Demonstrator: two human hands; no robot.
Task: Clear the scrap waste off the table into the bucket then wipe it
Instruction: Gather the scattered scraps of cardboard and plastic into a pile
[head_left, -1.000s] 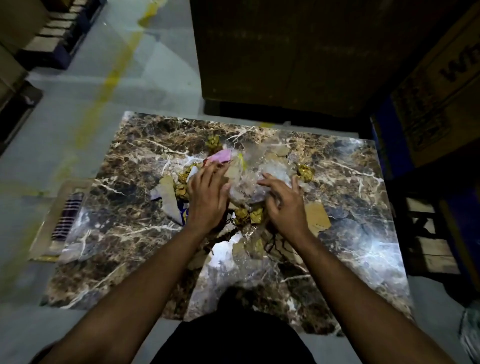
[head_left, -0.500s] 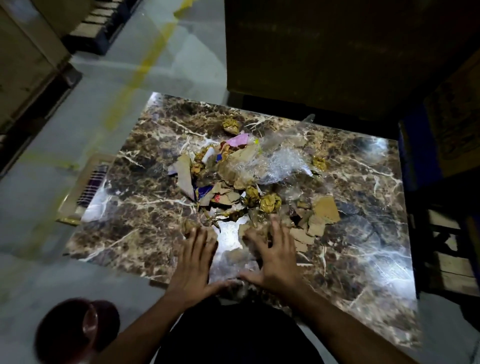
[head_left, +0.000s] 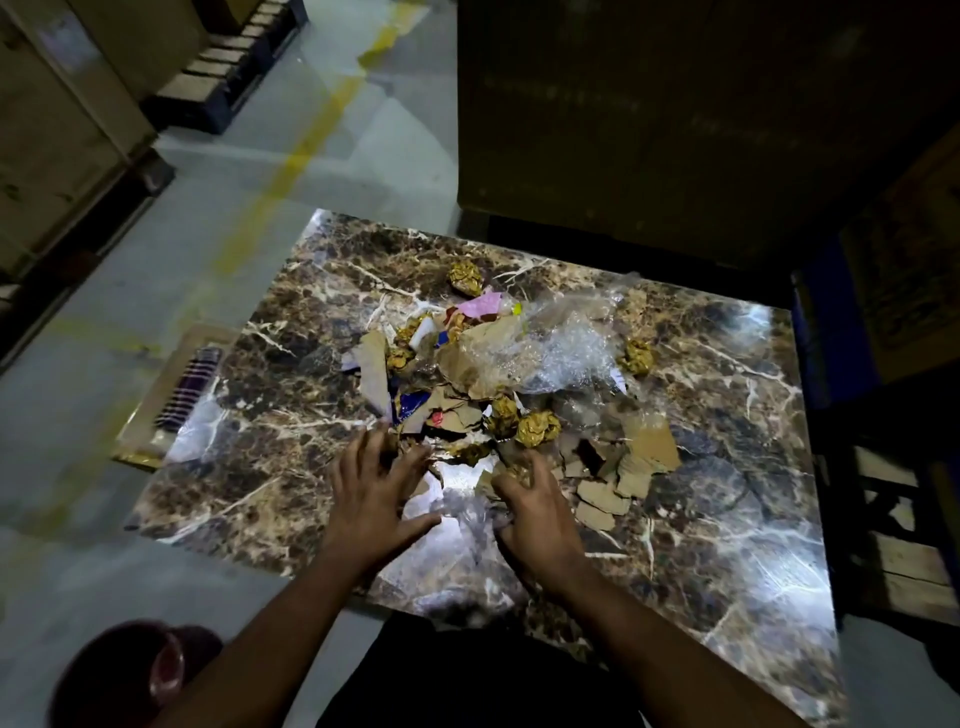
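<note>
1. The bucket (head_left: 124, 680) (dark red, on the floor at the near left) has come further into view than half a second ago; no scrap is seen in it.
2. The left hand (head_left: 371, 493) has slid forward to the near edge of the scrap pile (head_left: 467, 374); its fingers (head_left: 363, 447) are spread and nearly straight, pressing on paper bits and gripping nothing.
3. The right hand (head_left: 535, 514), flat a moment ago, now curls its fingers (head_left: 511, 480) round a small crumpled wad (probably gold foil).
4. Gathering has therefore begun, yet most scraps lie mid-table (head_left: 727, 545); wiping looks far off.
</note>
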